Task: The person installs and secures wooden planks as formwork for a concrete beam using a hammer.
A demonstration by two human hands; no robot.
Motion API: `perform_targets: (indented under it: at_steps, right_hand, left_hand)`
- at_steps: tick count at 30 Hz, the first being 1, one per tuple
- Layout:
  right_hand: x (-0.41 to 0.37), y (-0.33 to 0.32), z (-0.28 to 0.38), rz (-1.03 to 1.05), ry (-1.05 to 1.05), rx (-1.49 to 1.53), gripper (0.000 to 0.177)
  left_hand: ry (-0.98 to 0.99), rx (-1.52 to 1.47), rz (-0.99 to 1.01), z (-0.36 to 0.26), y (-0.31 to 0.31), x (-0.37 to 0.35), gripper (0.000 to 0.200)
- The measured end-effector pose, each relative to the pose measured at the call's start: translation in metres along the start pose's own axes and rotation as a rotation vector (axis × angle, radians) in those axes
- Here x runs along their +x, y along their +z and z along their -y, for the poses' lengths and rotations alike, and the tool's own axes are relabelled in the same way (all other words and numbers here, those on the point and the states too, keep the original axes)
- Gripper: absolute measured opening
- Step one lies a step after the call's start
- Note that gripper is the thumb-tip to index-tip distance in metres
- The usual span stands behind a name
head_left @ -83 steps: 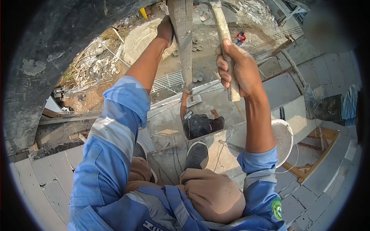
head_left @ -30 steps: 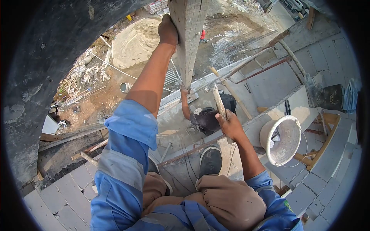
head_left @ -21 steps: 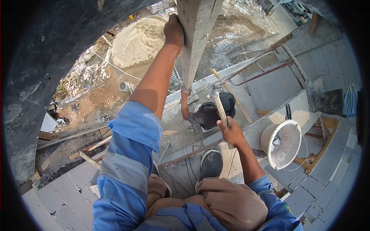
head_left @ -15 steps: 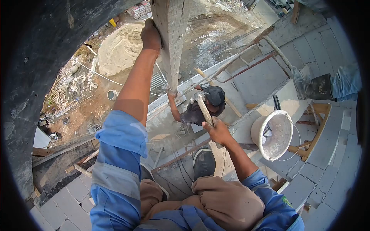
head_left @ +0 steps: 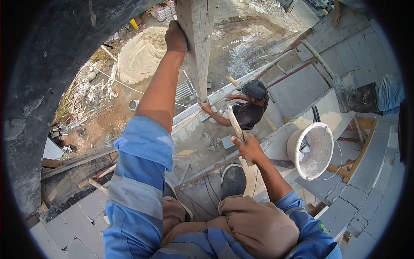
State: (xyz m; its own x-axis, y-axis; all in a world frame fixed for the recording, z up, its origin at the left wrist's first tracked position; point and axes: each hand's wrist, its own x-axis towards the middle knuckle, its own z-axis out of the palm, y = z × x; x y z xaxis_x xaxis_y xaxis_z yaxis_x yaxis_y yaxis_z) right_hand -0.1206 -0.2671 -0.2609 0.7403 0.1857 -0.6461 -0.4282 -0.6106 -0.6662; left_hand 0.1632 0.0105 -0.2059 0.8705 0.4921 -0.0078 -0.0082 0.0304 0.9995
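Note:
An upright wooden post (head_left: 198, 47) rises at the top centre. My left hand (head_left: 176, 39) is closed against its left side, with the fingers partly hidden behind the wood. My right hand (head_left: 250, 149) is wrapped round the wooden handle of a hammer (head_left: 234, 121), whose head points up and away from me, apart from the post. Below, a co-worker (head_left: 252, 108) in a dark cap and dark shirt has one hand at the lower end of the post.
A whitish bucket (head_left: 317, 151) stands to the right of my right hand. Another person's leg and boot (head_left: 363, 99) show at the right edge. Metal scaffold rails (head_left: 293, 71) cross behind the co-worker. A sand pile (head_left: 140, 54) lies far below, left of the post.
The co-worker has straightened somewhat and shifted right, showing more of the torso and an arm reaching left. The view has shifted slightly. Both my hands keep their holds.

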Motion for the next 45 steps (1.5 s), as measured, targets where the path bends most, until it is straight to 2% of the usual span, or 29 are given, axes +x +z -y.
perform_targets:
  at_steps: [6, 8, 9, 11, 12, 14, 16, 20, 23, 25, 26, 28, 31, 34, 37, 40, 43, 45]
  right_hand:
    - [0.0, -0.002, -0.004, -0.049, 0.012, 0.05, 0.047]
    - [0.0, -0.003, -0.006, -0.064, -0.019, 0.061, 0.047]
    - [-0.001, -0.004, -0.002, -0.058, 0.009, 0.08, 0.047]
    - [0.001, -0.004, -0.004, -0.045, 0.033, 0.096, 0.046]
    - [0.003, -0.002, -0.011, -0.064, 0.001, 0.092, 0.046]
    - [0.002, -0.002, -0.004, -0.079, -0.034, 0.085, 0.045]
    - [-0.003, -0.006, 0.006, -0.016, 0.11, 0.074, 0.044]
    - [-0.004, -0.003, 0.002, -0.008, 0.108, 0.085, 0.044]
    - [-0.005, -0.002, 0.004, -0.07, 0.025, 0.019, 0.045]
    - [-0.008, -0.009, 0.019, 0.012, 0.155, -0.009, 0.044]
    - [-0.002, -0.008, 0.013, 0.01, 0.156, -0.008, 0.044]
    - [0.021, -0.003, -0.012, -0.048, -0.079, -0.309, 0.046]
    - [0.053, 0.007, -0.016, -0.046, -0.151, -0.487, 0.045]
    - [0.064, 0.01, 0.003, 0.051, -0.065, -0.462, 0.043]
    - [0.073, 0.016, 0.0, 0.016, -0.053, -0.445, 0.041]
    - [0.092, 0.02, -0.014, 0.055, -0.027, -0.459, 0.04]
    - [0.103, 0.025, -0.026, 0.015, -0.115, -0.506, 0.04]
    - [0.103, 0.025, -0.025, 0.037, -0.087, -0.495, 0.039]
  left_hand:
    - [0.114, 0.098, -0.002, 0.017, -0.001, 0.012, 0.04]
    - [-0.094, -0.114, 0.01, -0.009, 0.001, -0.007, 0.041]
    - [-0.095, -0.109, 0.004, -0.006, 0.001, -0.006, 0.041]
    - [0.085, 0.087, 0.007, 0.003, -0.001, 0.001, 0.043]
    - [0.085, 0.091, 0.001, 0.009, -0.001, 0.004, 0.043]
    - [-0.072, -0.204, 0.013, -0.001, 0.0, -0.004, 0.034]
    - [-0.049, -0.181, 0.015, -0.002, -0.002, -0.003, 0.035]
    - [-0.047, -0.161, 0.015, 0.001, -0.002, -0.002, 0.035]
    - [-0.068, -0.175, 0.025, -0.002, -0.002, -0.004, 0.035]
    - [-0.105, -0.209, 0.031, -0.002, -0.002, -0.003, 0.035]
    - [-0.07, -0.166, 0.027, 0.002, -0.002, -0.001, 0.035]
    - [-0.032, -0.127, 0.025, 0.013, -0.004, 0.007, 0.035]
    - [0.064, -0.084, 0.058, 0.021, -0.004, 0.015, 0.035]
    - [0.003, -0.087, 0.034, 0.014, -0.006, 0.008, 0.035]
    - [0.0, -0.115, 0.037, 0.012, -0.004, 0.007, 0.034]
    - [-0.012, -0.017, 0.022, 0.004, -0.001, -0.002, 0.039]
    - [0.063, 0.053, 0.017, 0.014, -0.002, 0.008, 0.041]
    - [0.159, 0.097, -0.001, 0.027, -0.003, 0.016, 0.041]
